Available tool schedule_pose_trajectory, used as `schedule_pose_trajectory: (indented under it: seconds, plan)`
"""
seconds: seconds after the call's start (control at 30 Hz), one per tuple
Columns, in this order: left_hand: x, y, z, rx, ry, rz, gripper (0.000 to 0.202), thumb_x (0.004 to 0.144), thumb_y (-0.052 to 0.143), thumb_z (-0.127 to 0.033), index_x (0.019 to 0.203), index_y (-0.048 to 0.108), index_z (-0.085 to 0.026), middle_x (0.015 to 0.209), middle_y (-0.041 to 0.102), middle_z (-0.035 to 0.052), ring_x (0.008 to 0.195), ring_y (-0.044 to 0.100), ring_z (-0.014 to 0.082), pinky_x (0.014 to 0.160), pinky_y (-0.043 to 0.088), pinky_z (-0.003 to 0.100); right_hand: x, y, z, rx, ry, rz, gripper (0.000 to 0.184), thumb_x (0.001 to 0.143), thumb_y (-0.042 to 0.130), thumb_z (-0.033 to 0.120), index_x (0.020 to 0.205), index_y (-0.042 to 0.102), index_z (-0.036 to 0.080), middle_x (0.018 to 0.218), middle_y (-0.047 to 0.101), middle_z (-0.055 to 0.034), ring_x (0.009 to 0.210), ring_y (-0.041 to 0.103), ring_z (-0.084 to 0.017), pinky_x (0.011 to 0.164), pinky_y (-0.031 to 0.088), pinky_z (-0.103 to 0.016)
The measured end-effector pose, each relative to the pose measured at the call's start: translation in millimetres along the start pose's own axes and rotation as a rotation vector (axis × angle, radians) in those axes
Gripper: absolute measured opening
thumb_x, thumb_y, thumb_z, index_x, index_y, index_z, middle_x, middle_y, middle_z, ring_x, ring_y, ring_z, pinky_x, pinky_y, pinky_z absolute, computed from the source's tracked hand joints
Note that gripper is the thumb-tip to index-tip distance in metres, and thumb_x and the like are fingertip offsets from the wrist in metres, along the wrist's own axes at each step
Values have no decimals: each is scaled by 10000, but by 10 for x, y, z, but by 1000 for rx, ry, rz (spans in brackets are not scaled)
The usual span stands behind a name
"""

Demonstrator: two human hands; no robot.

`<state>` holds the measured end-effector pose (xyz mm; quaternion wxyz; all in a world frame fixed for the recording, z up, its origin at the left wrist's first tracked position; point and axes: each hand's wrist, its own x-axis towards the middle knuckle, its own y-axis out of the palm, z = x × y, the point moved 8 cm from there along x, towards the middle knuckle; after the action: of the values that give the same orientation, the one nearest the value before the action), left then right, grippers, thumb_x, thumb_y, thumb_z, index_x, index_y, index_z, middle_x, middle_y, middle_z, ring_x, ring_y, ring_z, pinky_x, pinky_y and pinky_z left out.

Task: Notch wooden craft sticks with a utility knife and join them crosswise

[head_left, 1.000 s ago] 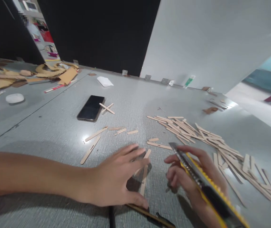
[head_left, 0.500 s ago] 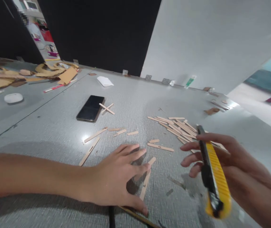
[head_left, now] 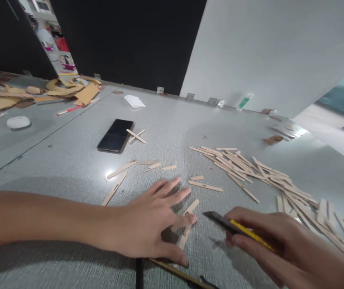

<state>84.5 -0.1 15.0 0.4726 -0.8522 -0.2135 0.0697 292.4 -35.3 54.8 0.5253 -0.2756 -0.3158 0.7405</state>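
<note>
My left hand (head_left: pixel 152 224) lies flat on the grey table, fingers spread, pressing down a wooden craft stick (head_left: pixel 188 224) under its fingertips. My right hand (head_left: pixel 280 245) grips a yellow and black utility knife (head_left: pixel 235 227), held low and nearly level. The knife's tip points left toward the stick, a short way from my left fingertips. A ruler-like strip (head_left: pixel 178 273) lies just below my left thumb.
A big heap of wooden sticks (head_left: pixel 268 180) spreads across the right. Loose sticks and cut pieces (head_left: pixel 123 172) lie ahead, near a black phone (head_left: pixel 115 135). Cardboard scraps (head_left: pixel 69 90) and a white round object (head_left: pixel 18 121) sit far left. A white wall panel stands behind.
My right hand swung the knife up and to the right, then brought it down low with its tip pointing left at the stick. My left hand stayed on the stick.
</note>
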Motion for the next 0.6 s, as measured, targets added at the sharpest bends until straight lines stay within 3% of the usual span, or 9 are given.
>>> schedule_pose_trajectory:
  seconds: [0.1,0.2,0.27,0.37,0.47,0.6]
  plan:
    - [17,-16,16,-24,-15,6,766,896,718,-739,1530,618,-320,1758,305,173,1650,64,485,1250,235,769,-16,181,69,-213,-145,152,335,1049,645,402,1369,739,439,1002,861,-28,828,811,-274,747,679,-358]
    - [30,-24,23,-36,-22,12,771,878,740,-739,1525,622,-338,1764,301,161,1647,62,486,1253,216,777,-56,271,-1,-275,-144,165,515,1065,612,328,1554,583,488,1311,818,-12,1061,818,-327,927,678,-439]
    - [38,-30,22,-48,-25,15,760,871,750,-735,1510,639,-339,1769,282,165,1644,48,488,1253,207,783,-85,344,-33,-278,-123,213,616,1058,631,279,1609,495,519,1412,773,13,1140,802,-324,987,663,-434]
    - [46,-22,37,-73,-53,37,733,856,764,-736,1468,683,-342,1786,213,164,1634,-26,502,1234,225,800,-77,399,66,-254,-152,251,658,1042,637,236,1617,486,519,1372,795,13,1102,818,-302,954,677,-394]
    - [54,-28,45,-95,-58,23,689,841,792,-721,1417,721,-350,1803,169,123,1629,-31,519,1216,242,818,-10,366,260,-237,-225,193,640,1022,588,186,1585,554,487,1187,863,-22,925,850,-286,867,699,-390]
    - [62,-19,54,-107,-49,5,689,824,806,-720,1388,741,-329,1804,177,107,1636,-7,512,1218,253,814,55,394,370,-223,-229,212,697,962,559,107,1551,604,477,933,880,-16,707,833,-254,716,698,-337]
